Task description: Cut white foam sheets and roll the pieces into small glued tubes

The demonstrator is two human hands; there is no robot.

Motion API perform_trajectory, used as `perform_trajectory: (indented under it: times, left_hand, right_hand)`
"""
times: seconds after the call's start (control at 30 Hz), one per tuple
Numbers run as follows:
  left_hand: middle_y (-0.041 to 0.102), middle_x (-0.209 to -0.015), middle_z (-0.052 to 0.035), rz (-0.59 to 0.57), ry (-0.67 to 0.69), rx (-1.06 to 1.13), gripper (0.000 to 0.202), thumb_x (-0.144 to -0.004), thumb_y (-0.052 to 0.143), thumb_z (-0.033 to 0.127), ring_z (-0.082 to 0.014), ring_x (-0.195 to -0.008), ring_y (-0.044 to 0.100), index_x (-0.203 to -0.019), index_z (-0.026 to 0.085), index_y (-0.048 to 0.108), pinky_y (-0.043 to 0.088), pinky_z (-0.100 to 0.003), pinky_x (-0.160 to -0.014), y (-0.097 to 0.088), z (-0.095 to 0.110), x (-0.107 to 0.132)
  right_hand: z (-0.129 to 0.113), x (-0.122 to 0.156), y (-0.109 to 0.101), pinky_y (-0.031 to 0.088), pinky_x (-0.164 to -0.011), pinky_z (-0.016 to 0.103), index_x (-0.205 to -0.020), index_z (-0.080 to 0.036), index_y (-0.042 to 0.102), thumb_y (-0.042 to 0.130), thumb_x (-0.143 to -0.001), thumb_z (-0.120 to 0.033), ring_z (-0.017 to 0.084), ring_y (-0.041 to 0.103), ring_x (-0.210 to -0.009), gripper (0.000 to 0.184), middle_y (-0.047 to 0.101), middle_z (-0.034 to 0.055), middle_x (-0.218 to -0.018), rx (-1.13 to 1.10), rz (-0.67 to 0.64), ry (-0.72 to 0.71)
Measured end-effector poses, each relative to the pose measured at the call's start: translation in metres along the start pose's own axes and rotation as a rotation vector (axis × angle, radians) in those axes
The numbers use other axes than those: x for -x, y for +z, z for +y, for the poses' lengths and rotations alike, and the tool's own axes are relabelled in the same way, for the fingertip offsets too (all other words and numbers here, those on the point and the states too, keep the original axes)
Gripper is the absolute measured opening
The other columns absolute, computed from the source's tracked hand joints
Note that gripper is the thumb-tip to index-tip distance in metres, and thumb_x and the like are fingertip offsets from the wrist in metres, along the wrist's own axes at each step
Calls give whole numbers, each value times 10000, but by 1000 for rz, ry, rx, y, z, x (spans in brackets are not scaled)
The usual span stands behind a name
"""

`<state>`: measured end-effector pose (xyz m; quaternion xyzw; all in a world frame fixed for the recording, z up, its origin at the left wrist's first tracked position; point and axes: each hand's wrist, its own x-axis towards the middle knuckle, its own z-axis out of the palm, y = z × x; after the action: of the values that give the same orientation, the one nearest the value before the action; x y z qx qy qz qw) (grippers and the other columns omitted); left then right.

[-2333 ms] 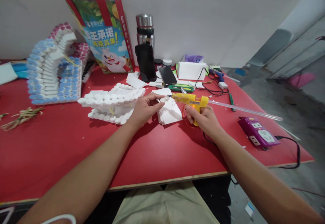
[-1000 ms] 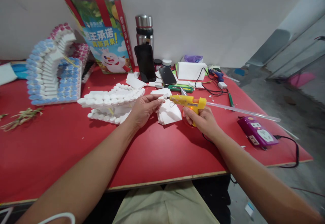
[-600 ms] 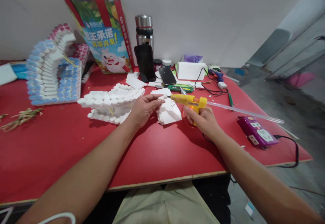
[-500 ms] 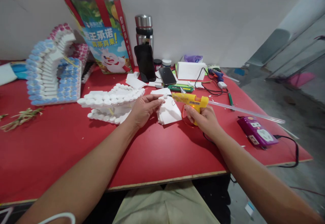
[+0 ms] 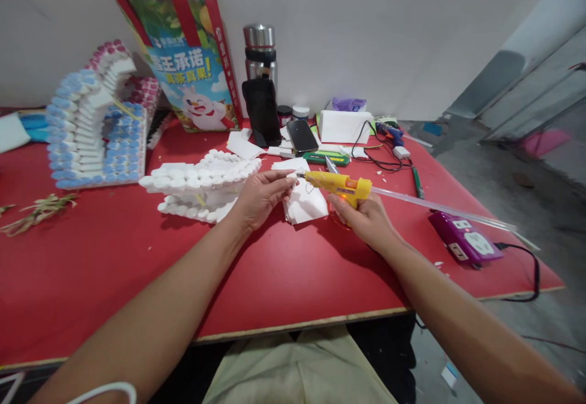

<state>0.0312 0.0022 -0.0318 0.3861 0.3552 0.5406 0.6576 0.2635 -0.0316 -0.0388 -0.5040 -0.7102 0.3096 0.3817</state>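
My right hand is wrapped round a yellow hot glue gun, its small light glowing orange and a clear glue stick trailing out of the back. The nozzle points left and meets a small white piece pinched in the fingertips of my left hand. What the piece is made of is too small to tell. Beneath lies a stack of white paper. Left of my left hand stands a model of white rolled pieces, partly hidden behind that hand.
A blue and pink rolled-paper model, a shopping bag, a steel flask and a propped phone stand along the back. A green utility knife lies beyond the glue gun. A purple power strip sits right.
The glue gun has shifted slightly left and tilted, bringing its nozzle onto the small white piece. My left hand has barely moved.
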Motion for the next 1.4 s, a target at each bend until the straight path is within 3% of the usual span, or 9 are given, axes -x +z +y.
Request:
perform_trajectory:
  times: [0.17,0.33,0.77,1.13,1.4]
  left_hand:
    - [705,-753,-60,-4,-7,1,322,-636,894,203,-97,-647,582,-927,101,801,435,-231,-595,0,0,0]
    - [699,-745,-50,2,-40,-3,318,-632,902,206,-86,-642,584,-918,106,804,451,-211,-589,-1,1,0]
    - [712,-764,-57,45,-88,16,309,-628,896,178,-77,-646,596,-913,100,804,475,-180,-581,0,4,1]
    - [706,-755,-66,57,-79,16,272,-639,882,174,-80,-641,584,-885,93,801,464,-194,-588,0,5,1]
    - [705,-761,-62,57,-80,-5,322,-624,897,191,-95,-658,590,-915,92,803,475,-226,-623,2,5,3]
  right_hand:
    - [-2,-1,1,296,-502,274,-643,-197,496,569,-914,-561,114,387,-527,459,425,-19,-570,77,47,-4]
    - [-1,-2,2,263,-507,274,-649,-204,448,561,-929,-526,105,338,-530,441,367,-33,-576,131,84,-94]
    - [0,-2,3,257,-501,277,-635,-205,444,553,-943,-504,107,334,-526,443,377,-27,-572,146,89,-109]
    - [-2,2,1,302,-512,294,-621,-199,529,557,-937,-542,141,408,-562,467,462,12,-589,143,102,-128]
    - [-4,-1,3,278,-518,290,-646,-211,489,552,-932,-534,130,357,-546,436,411,-7,-579,162,70,-129]
